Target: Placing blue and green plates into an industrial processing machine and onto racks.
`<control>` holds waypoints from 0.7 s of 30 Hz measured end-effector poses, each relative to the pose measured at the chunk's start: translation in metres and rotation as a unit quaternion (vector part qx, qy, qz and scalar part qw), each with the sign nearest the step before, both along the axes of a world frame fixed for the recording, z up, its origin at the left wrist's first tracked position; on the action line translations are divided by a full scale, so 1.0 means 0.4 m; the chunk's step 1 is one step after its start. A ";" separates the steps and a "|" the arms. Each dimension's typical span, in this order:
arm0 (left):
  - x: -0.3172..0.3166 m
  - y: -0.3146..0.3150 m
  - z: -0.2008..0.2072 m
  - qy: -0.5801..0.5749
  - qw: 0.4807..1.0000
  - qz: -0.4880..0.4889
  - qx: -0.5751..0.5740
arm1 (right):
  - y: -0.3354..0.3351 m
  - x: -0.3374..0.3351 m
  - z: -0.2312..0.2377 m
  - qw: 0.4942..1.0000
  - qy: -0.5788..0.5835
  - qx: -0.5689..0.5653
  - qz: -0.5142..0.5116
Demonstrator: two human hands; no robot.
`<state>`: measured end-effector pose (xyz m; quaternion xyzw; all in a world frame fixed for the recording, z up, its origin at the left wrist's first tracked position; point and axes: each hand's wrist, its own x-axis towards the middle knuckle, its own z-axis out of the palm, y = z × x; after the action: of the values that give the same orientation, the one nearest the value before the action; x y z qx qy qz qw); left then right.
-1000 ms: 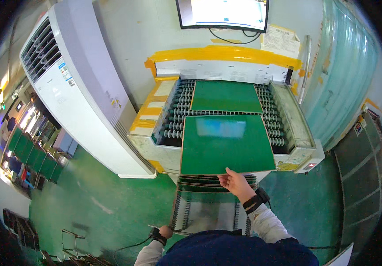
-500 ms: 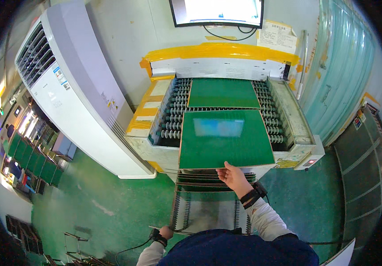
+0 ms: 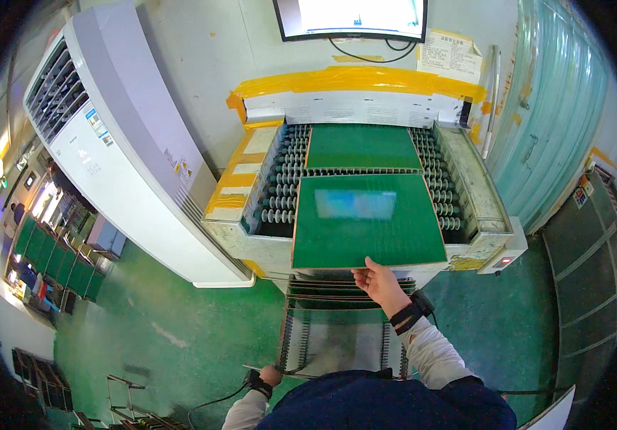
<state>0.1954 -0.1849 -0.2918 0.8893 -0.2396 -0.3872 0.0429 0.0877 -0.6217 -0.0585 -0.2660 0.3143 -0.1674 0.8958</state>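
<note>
My right hand (image 3: 381,285) pinches the near edge of a flat green panel (image 3: 366,233), thumb on top. The panel rests partly over the rollers (image 3: 278,215) of a conveyor machine, its near part sticking out past the machine's front. Beyond it, a second green panel (image 3: 362,147) lies flat on the rollers. Below stands a slotted rack (image 3: 305,344) with several panels (image 3: 344,295) upright at its far end. Low on the left, my left hand (image 3: 270,375) is closed round the rack's near corner; its fingers are partly hidden.
A tall white air conditioner (image 3: 144,179) stands left of the machine. Along the right are a grey panelled board (image 3: 584,287) and a pale green curtain (image 3: 545,107). A monitor (image 3: 351,18) hangs above. Metal racks (image 3: 133,408) sit on the floor at lower left.
The held green panel has shifted slightly away from me and to the right, with my right hand still on its near edge. My left hand stays on the rack.
</note>
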 end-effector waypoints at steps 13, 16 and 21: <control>-0.001 0.019 -0.041 0.012 0.999 0.034 -0.019 | -0.022 0.020 -0.023 1.000 -0.014 -0.002 0.010; -0.003 -0.002 -0.028 0.010 0.999 0.040 -0.016 | -0.035 0.012 -0.021 1.000 -0.015 -0.004 0.002; 0.031 0.087 -0.177 -0.049 0.993 -0.108 -0.012 | -0.035 0.058 -0.018 1.000 -0.002 0.006 0.010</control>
<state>0.2080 -0.1503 -0.3627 0.8755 -0.3412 -0.3423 -0.0002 0.1107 -0.6357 -0.0658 -0.2633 0.3105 -0.1572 0.8997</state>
